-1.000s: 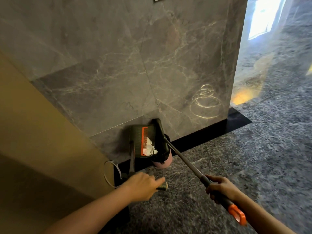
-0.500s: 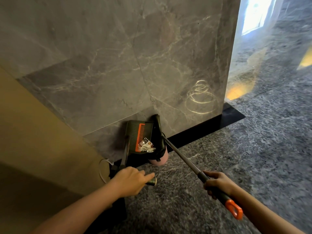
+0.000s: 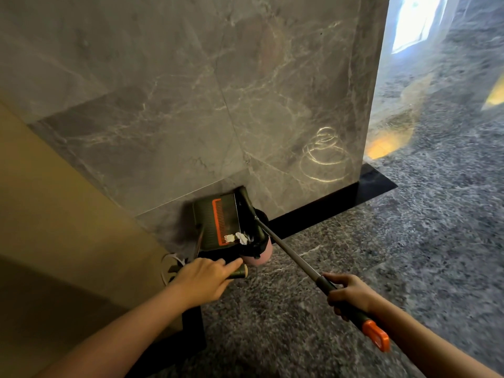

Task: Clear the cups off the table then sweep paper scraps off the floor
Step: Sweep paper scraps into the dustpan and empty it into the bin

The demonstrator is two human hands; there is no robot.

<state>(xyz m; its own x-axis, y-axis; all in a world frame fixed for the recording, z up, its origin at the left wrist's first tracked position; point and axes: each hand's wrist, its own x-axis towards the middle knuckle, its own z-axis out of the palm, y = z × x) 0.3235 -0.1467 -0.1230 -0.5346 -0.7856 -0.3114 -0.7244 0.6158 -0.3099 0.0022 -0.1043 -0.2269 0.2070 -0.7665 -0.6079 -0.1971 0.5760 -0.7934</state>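
A black dustpan (image 3: 215, 222) with an orange comb strip stands at the foot of the grey marble wall. White paper scraps (image 3: 236, 238) lie at its lower right corner, against the broom head (image 3: 252, 230). My left hand (image 3: 204, 279) grips the dustpan's handle, index finger stretched along it. The broom's long grey pole (image 3: 291, 257) runs down to the right, where my right hand (image 3: 347, 294) holds it just above the orange end cap. A pink round thing (image 3: 260, 253) sits beneath the broom head.
The marble wall (image 3: 191, 105) rises straight ahead with a black skirting strip (image 3: 327, 203) at its base. A tan panel (image 3: 54, 214) closes the left side. Speckled grey floor (image 3: 409, 241) spreads to the right, with bright window reflections beyond the wall's corner.
The paper scraps have slid from the middle of the comb strip down to the pan's lower corner. The pan and broom head have tilted a little; both hands keep their hold.
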